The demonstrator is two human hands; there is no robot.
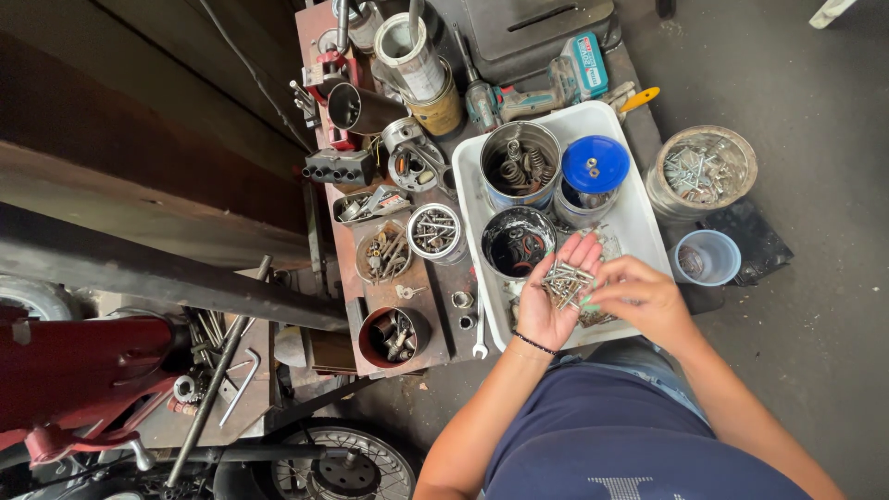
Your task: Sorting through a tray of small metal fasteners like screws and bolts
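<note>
The left hand [553,294] is turned palm up, fingers spread loosely and pointing toward the far side, cupping a heap of small silver screws [565,282]. A thin dark bracelet [534,343] circles its wrist. The right hand [639,296] comes in from the right, knuckles up, its fingers bent narrow and pinching at the edge of the screws on the left palm; the fingertips touch the pile. Both forearms angle up from the near edge, above a dark blue shirt.

The hands hover over the near end of a white plastic tray [639,218]. In the tray, on the far side of the hands, stand a tin of dark rubber rings [519,243], a tin of springs [519,167] and a jar with a blue lid [594,165]. Right of the tray sit a glass jar of bolts [701,169] and a small clear cup [708,256]. Left of the tray, on a rusty bench top [435,306], are more tins of fasteners, a round brown can [394,337] and a combination spanner [480,341]. A cordless drill [537,91] lies at the far end
</note>
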